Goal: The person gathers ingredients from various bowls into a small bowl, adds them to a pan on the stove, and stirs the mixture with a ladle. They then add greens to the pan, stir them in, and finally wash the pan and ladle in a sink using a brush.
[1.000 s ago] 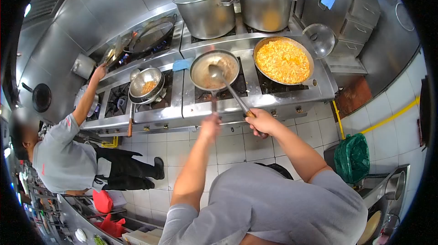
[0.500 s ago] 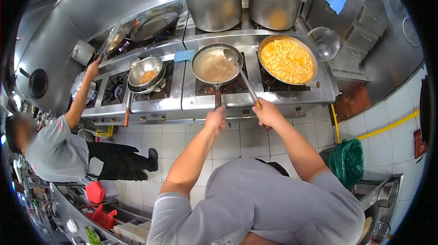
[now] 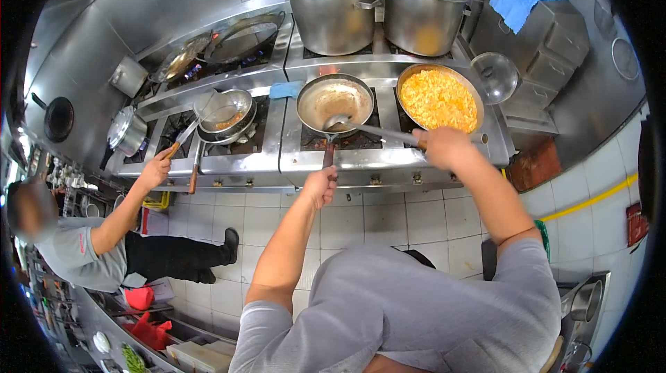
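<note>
In the head view my left hand (image 3: pixel 321 186) is closed round the handle of a frying pan (image 3: pixel 311 104), which sits on a burner at the middle of the stove. Brownish liquid or residue (image 3: pixel 343 105) coats the pan's bottom. My right hand (image 3: pixel 446 147) grips a long-handled ladle (image 3: pixel 385 133) held nearly level. The ladle's bowl lies inside the pan at its near edge, beside the handle. To the right, close beyond my right hand, stands a wide pan (image 3: pixel 479 104) full of orange-yellow food (image 3: pixel 438 99) that looks like scrambled egg.
Two large stockpots (image 3: pixel 331 15) stand at the back. A blue cloth (image 3: pixel 286 90) lies left of my pan. At left, a co-worker (image 3: pixel 97 244) holds a skimmer (image 3: pixel 186 133) near a strainer (image 3: pixel 232 111) over a pan. A glass lid (image 3: pixel 495 77) rests at right.
My right hand has moved right and up, swinging the ladle toward level; its bowl went from the pan's far right to its near edge. The co-worker's hand came down toward the strainer.
</note>
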{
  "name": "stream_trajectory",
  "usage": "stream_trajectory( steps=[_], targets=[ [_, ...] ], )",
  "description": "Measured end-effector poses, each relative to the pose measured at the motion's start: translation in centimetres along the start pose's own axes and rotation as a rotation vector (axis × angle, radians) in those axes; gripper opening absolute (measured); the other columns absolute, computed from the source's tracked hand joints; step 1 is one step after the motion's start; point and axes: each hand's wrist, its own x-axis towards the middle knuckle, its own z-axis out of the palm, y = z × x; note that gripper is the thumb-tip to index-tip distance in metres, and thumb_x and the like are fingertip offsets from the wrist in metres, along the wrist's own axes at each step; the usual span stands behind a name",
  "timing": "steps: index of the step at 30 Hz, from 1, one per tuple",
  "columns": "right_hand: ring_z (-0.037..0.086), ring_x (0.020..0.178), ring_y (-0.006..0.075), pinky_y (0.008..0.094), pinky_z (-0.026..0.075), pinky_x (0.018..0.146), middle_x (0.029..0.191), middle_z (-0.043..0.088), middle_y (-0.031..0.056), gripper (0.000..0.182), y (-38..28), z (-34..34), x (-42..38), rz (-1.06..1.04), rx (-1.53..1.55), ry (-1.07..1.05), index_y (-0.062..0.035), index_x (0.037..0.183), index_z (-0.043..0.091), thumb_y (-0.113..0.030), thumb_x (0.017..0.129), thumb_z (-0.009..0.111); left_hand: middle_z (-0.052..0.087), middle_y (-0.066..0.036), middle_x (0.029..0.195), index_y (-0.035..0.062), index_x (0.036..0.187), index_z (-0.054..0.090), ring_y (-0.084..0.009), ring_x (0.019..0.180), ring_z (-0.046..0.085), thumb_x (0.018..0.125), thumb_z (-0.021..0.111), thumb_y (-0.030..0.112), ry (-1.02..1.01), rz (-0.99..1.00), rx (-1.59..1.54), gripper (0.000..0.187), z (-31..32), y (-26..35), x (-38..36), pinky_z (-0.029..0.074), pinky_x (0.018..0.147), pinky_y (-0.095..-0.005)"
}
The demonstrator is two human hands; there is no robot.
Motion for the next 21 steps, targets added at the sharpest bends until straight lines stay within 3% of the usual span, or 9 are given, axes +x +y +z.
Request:
stream_trajectory(
  steps=[2,4,8,13,15,18,21],
  targets=[
    [0.067,0.104,0.0290,0.0429,0.055,0.079,0.111,0.070,0.0087,0.037,0.2,-2.3,0.3,0.041,-0.150,0.018,-0.0200,0.131,0.059,-0.016,0.095,0.048,0.043,0.004,0.059,0.0158,0.089,0.050,-0.0067,0.041,0.027,0.097,0.053,0.040,0.018,0.022,-0.010,0.026,0.8,0.1,-0.7,0.020,0.038,-0.0249],
    [0.067,0.100,0.0313,0.0451,0.054,0.080,0.106,0.070,0.0116,0.041,1.2,-1.0,4.2,0.093,-0.171,0.096,-0.0230,0.130,0.060,-0.013,0.091,0.050,0.042,0.003,0.059,0.0178,0.096,0.049,-0.0069,0.041,0.027,0.099,0.050,0.044,0.111,0.052,-0.071,0.027,1.9,0.2,-1.3,0.021,0.038,-0.0247],
    [0.069,0.098,0.0281,0.0436,0.054,0.079,0.105,0.070,0.0109,0.045,-0.3,1.3,9.4,0.112,-0.135,0.185,-0.0269,0.136,0.056,-0.012,0.095,0.046,0.042,0.002,0.063,0.0262,0.113,0.047,-0.0074,0.044,0.028,0.100,0.049,0.045,0.037,0.089,-0.166,0.023,1.3,-1.1,0.4,0.021,0.040,-0.0243],
    [0.071,0.087,0.0252,0.0398,0.054,0.070,0.095,0.070,0.0067,0.051,0.2,5.6,12.1,-0.012,-0.181,0.359,-0.0277,0.143,0.049,-0.012,0.094,0.050,0.040,0.002,0.061,0.0234,0.118,0.046,-0.0074,0.041,0.027,0.101,0.047,0.043,0.079,0.099,-0.092,0.026,1.8,-0.6,-0.2,0.021,0.037,-0.0251],
    [0.070,0.083,0.0233,0.0371,0.053,0.068,0.094,0.069,0.0068,0.056,0.9,6.8,12.4,-0.010,-0.204,0.417,-0.0325,0.147,0.043,-0.013,0.095,0.049,0.041,0.001,0.061,0.0238,0.120,0.046,-0.0075,0.041,0.026,0.101,0.047,0.043,0.075,0.081,-0.088,0.027,1.6,-0.5,-0.1,0.021,0.037,-0.0251],
    [0.070,0.090,0.0260,0.0404,0.055,0.073,0.097,0.070,0.0094,0.057,1.1,7.3,9.6,0.153,-0.009,0.226,-0.0280,0.148,0.041,-0.010,0.094,0.047,0.041,0.003,0.063,0.0259,0.114,0.048,-0.0075,0.043,0.027,0.099,0.051,0.044,0.109,0.087,-0.109,0.024,1.2,-0.6,0.5,0.021,0.039,-0.0252],
    [0.069,0.095,0.0314,0.0437,0.055,0.082,0.109,0.069,0.0177,0.063,0.3,6.7,3.7,0.089,0.136,0.095,-0.0183,0.149,0.039,-0.007,0.088,0.052,0.040,0.002,0.061,0.0248,0.122,0.046,-0.0073,0.041,0.025,0.101,0.048,0.043,0.115,0.082,-0.123,0.028,1.7,0.0,0.0,0.019,0.038,-0.0249]
  ],
)
